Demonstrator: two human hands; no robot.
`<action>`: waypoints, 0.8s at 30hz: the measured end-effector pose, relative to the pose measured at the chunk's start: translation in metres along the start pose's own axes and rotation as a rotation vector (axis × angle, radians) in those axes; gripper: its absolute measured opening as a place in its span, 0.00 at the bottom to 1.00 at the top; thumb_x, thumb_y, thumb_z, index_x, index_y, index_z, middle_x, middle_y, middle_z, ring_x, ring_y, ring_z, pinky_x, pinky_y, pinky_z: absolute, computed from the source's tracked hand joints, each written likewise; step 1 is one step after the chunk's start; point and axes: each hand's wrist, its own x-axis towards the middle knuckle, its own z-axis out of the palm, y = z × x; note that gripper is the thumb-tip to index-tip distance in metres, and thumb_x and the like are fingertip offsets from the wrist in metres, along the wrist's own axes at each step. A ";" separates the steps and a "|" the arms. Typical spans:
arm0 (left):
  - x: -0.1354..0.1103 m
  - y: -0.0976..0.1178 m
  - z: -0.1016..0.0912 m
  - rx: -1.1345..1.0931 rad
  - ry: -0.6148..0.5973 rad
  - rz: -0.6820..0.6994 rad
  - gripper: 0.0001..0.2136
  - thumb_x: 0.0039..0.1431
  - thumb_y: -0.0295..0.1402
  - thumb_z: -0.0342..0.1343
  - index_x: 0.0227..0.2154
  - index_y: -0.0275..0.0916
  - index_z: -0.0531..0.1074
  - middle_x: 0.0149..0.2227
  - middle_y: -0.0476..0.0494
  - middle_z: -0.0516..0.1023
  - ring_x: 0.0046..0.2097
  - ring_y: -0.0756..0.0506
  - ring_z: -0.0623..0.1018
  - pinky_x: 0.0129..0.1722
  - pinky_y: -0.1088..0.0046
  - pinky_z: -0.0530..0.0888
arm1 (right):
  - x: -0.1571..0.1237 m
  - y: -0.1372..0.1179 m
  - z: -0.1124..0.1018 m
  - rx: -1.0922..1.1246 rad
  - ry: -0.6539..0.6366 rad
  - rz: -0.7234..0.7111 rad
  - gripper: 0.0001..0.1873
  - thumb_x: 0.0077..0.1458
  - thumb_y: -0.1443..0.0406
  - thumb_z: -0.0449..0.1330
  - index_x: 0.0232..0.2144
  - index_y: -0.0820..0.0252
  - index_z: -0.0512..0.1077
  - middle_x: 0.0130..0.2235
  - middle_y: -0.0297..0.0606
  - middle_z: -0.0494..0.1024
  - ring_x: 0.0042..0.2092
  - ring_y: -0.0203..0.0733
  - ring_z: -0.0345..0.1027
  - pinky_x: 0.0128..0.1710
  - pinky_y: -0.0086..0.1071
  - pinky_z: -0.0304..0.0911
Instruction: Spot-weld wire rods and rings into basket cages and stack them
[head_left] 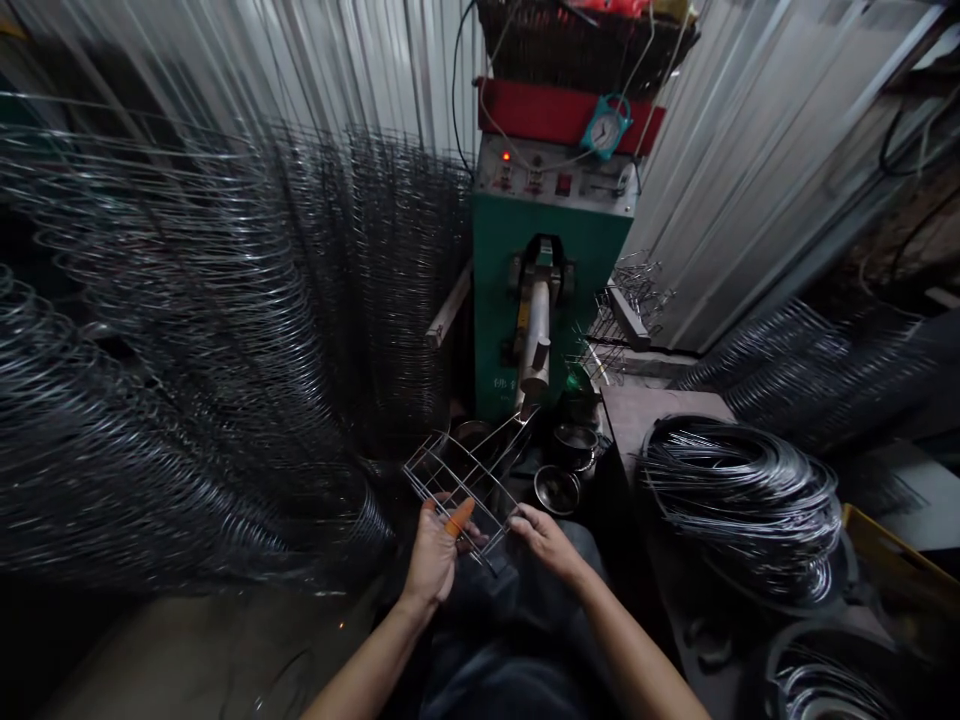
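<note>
Left hand (433, 555) and right hand (544, 540) clamping wire rack (461, 490) from opposite ends, keeping it level before green spot-welding machine (551, 320).

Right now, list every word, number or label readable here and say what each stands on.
Control panel of the green machine: small labels by the switches, too small to read.
Green machine front: white characters low on the left, too blurred to read.
Teal-framed clock: dial numerals too small to read.
No other text is readable.

A rectangular welded steel-wire rack (463, 470), bare metal, held tilted in midair.
</note>
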 end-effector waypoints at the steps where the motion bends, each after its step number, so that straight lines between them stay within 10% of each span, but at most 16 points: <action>1: 0.002 0.001 -0.001 -0.004 -0.001 0.001 0.26 0.38 0.37 0.65 0.39 0.43 0.57 0.25 0.57 0.69 0.24 0.51 0.73 0.26 0.70 0.74 | 0.001 -0.001 0.001 0.004 0.004 -0.003 0.22 0.52 0.46 0.51 0.24 0.59 0.62 0.23 0.32 0.67 0.27 0.35 0.62 0.30 0.31 0.59; 19: 0.010 0.014 -0.007 -0.023 0.002 -0.110 0.25 0.37 0.39 0.65 0.39 0.42 0.62 0.24 0.55 0.69 0.24 0.50 0.72 0.28 0.68 0.73 | -0.010 0.006 0.003 0.101 -0.034 -0.041 0.23 0.53 0.47 0.51 0.30 0.62 0.67 0.25 0.33 0.69 0.29 0.35 0.64 0.32 0.30 0.59; 24: -0.022 0.014 -0.041 0.089 -0.301 -0.240 0.34 0.41 0.49 0.61 0.51 0.42 0.62 0.40 0.40 0.74 0.44 0.38 0.74 0.46 0.53 0.68 | -0.048 -0.048 0.019 0.001 -0.063 -0.076 0.20 0.57 0.51 0.48 0.33 0.61 0.67 0.27 0.33 0.70 0.29 0.34 0.64 0.30 0.28 0.60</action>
